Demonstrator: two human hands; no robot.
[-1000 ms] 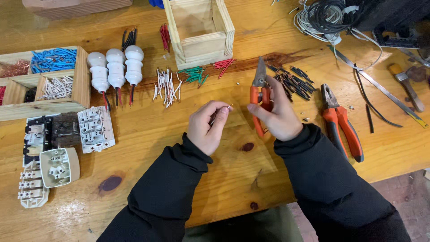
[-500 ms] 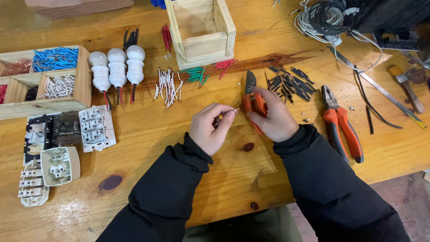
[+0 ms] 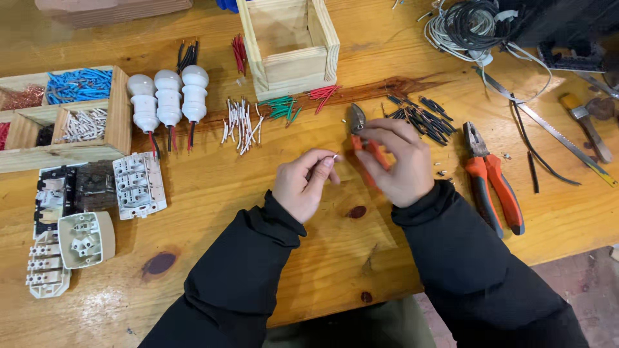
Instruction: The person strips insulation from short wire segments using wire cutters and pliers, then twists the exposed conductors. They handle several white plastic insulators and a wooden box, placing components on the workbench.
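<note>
The left hand is pinching a short piece of white wire between thumb and forefinger, its grip pressed together on the wire, which is sticking out toward the right just above the wooden table. The right hand is closing its grip around the orange handles of a pair of cutting pliers, whose dark head is pointing up and away from the person, just beside the wire's free end. Both hands are hovering near the middle of the table, close together but not touching.

Just beyond the pliers, a heap of dark wire pieces is lying on the table. To the right, a second pair of orange-handled pliers is resting flat. Behind the hands, an open wooden box is standing, with green wire pieces and red wire pieces lying at its foot. Further left, a bunch of white wire pieces is lying beside three white lamp holders. A compartmented wooden tray with sorted wire bits is sitting at the left edge, and white switch parts are lying in front of it. A coil of cable is lying at the far right.
</note>
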